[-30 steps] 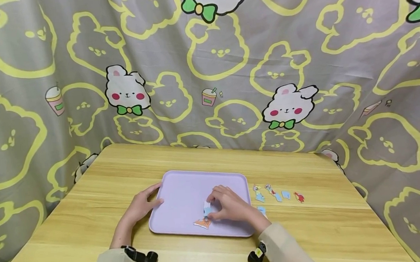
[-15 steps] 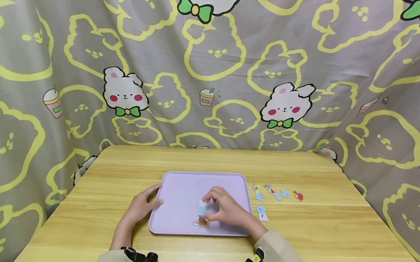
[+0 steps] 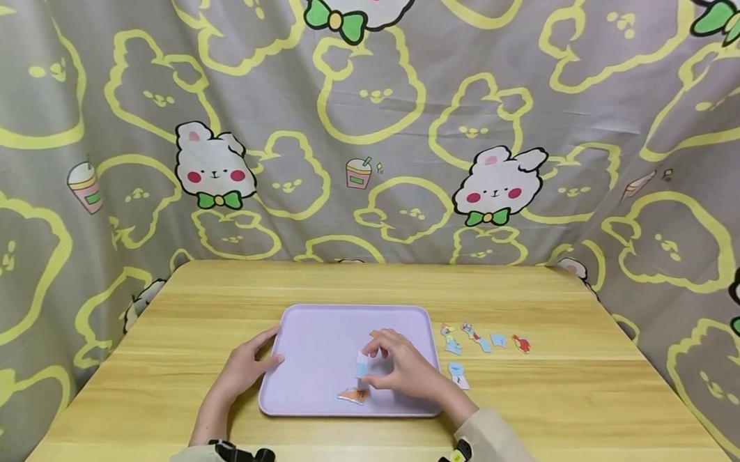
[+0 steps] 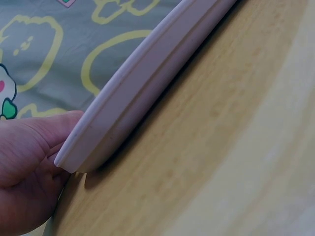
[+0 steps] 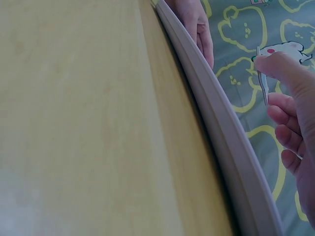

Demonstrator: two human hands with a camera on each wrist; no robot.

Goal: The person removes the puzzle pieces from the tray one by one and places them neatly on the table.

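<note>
A light purple tray (image 3: 326,352) lies on the wooden table. My left hand (image 3: 245,366) rests at its left edge, the thumb reaching the rim and the fingers along the side; the left wrist view shows that hand (image 4: 29,162) at a tray corner. Above the tray, my right hand (image 3: 405,369) pinches a thin white and light-blue puzzle piece (image 3: 362,365) between thumb and fingers, tilted up. Edge-on, the same piece (image 5: 262,81) appears in the right wrist view. An orange piece (image 3: 353,396) lies on the tray just below it. My right hand hides part of the tray.
Right of the tray lie several loose pieces: a yellow and blue one (image 3: 450,340), a long blue one (image 3: 476,338), a small blue one (image 3: 498,339), a red one (image 3: 521,343) and a blue and white one (image 3: 458,375). A patterned curtain (image 3: 303,158) hangs behind the table.
My right hand shifted slightly left, then back a little to the right, keeping the white and blue puzzle piece pinched above the orange one. My left hand stays at the tray's edge.
</note>
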